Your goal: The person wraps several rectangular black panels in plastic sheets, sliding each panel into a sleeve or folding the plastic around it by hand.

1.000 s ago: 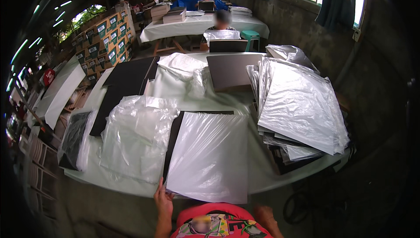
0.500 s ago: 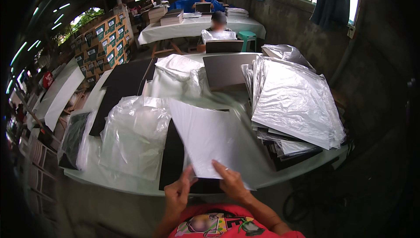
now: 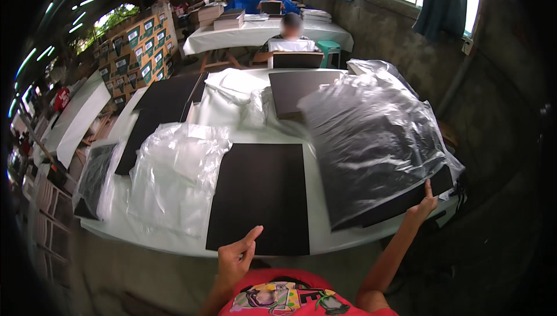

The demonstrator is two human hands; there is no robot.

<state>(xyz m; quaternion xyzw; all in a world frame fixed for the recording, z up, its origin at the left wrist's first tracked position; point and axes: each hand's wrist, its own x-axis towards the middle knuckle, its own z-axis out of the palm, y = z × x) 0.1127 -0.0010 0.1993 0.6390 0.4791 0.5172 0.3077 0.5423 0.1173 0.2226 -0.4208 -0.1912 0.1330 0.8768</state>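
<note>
A bare black board (image 3: 260,191) lies flat on the table in front of me. Over its near-left corner is my left hand (image 3: 237,258), index finger stretched out and nothing visible in its grasp. At the right, a black board in a clear plastic sleeve (image 3: 377,147) lies across the top of a pile; its left part is blurred. My right hand (image 3: 422,207) grips the near edge of this board, index finger on top and the other fingers partly hidden. Crumpled clear plastic sleeves (image 3: 177,177) lie to the left of the bare board.
More black boards (image 3: 165,98) lie at the far left, near a plastic-wrapped board (image 3: 96,179). White plastic (image 3: 235,89) and a dark panel (image 3: 301,92) are at the table's far side. A person (image 3: 290,31) sits beyond, by a green stool (image 3: 329,52). Cartons (image 3: 136,52) are stacked behind.
The white sheet between my hands is gone from the middle, uncovering the black board. My right hand has swung right to the pile, now topped by the sleeved black board. My left hand has stayed near.
</note>
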